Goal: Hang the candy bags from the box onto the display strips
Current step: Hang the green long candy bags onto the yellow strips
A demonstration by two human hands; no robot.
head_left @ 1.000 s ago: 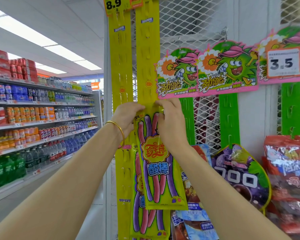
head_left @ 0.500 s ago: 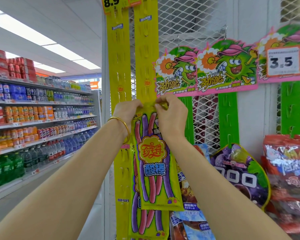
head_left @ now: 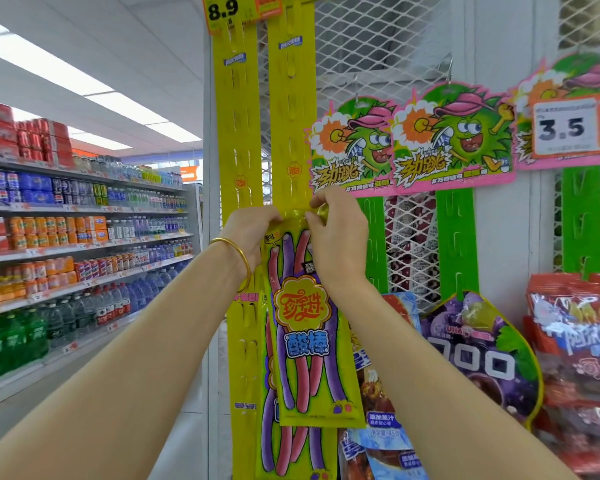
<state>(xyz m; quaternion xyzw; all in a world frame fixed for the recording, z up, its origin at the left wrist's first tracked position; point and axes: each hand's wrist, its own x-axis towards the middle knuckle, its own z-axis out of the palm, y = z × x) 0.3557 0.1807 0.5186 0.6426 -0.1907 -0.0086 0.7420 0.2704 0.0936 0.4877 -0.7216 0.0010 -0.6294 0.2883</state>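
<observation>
The long yellow plastic candy bag (head_left: 307, 327) hangs with its long axis vertical, flat against the right-hand yellow plastic display strip (head_left: 291, 109). The left hand (head_left: 253, 233) and right hand (head_left: 340, 233) pinch its top corners, level and equally near. The strip's hook is hidden, so it may not be threaded yet.

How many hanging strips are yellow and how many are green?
Yellow strips: 2, the left yellow strip and the right yellow strip.
Green strips: 3, the first, the second and the third.
Total: 5
</observation>
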